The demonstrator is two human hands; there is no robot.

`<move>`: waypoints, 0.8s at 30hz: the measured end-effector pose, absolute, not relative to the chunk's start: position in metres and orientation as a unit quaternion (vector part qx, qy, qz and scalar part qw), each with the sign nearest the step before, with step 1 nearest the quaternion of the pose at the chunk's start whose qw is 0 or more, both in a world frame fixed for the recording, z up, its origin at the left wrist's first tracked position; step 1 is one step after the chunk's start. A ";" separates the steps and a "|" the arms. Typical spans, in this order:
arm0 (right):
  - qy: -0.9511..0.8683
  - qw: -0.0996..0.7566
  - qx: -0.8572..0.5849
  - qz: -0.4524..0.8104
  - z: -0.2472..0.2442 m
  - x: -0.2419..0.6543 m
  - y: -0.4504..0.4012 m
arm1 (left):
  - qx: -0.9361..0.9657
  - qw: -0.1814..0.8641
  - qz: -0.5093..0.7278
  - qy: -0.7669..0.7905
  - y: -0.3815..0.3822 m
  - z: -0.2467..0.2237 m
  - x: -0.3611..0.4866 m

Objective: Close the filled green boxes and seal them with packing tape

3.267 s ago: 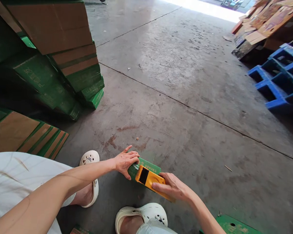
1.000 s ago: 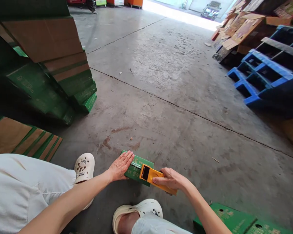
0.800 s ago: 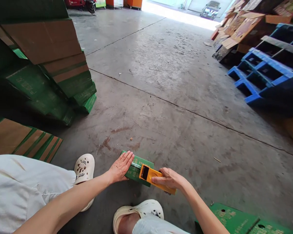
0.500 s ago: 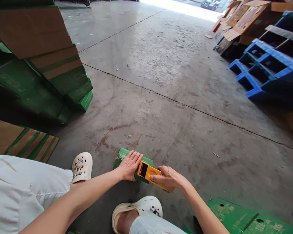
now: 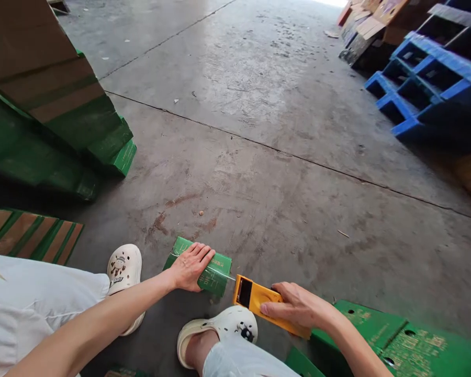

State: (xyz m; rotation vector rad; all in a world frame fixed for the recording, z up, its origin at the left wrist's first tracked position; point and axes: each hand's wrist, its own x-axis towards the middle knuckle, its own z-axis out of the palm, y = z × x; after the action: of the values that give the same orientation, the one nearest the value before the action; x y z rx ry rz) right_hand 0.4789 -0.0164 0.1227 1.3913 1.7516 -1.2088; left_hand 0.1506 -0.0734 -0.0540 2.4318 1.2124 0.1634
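A small green cardboard box (image 5: 219,266) with pale printing sits low in front of me, between my feet. My left hand (image 5: 192,266) grips it from above, fingers together across its top. My right hand (image 5: 288,306) is closed around a yellow tape dispenser (image 5: 259,298) with a dark window near its front end. Between the dispenser's front and the right end of the box, a thin clear strip spans a short gap. A shiny line of the strip also lies along the box top. My left palm hides part of the box.
Flattened green cartons (image 5: 400,340) lie at the lower right, beside my right forearm. Stacked green and brown cardboard (image 5: 70,104) leans at the left, above a striped piece (image 5: 35,238). Blue pallets (image 5: 427,78) stand at the right. My white clogs (image 5: 125,267) flank the work on the concrete floor.
My right hand has drawn the yellow tape dispenser right, away from the box, and the clear strip now shows between them. My left hand stays on the box. The view has tilted down.
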 end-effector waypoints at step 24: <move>0.635 0.290 0.581 -0.419 0.082 0.468 -0.029 | 0.902 0.155 0.065 0.398 -0.080 -0.059 0.147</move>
State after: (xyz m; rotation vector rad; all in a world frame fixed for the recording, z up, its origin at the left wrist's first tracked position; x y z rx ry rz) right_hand 0.4683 -0.0286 0.0824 1.5509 1.6932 -1.1173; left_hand 0.1465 -0.0797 -0.0587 2.5835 1.1392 0.1864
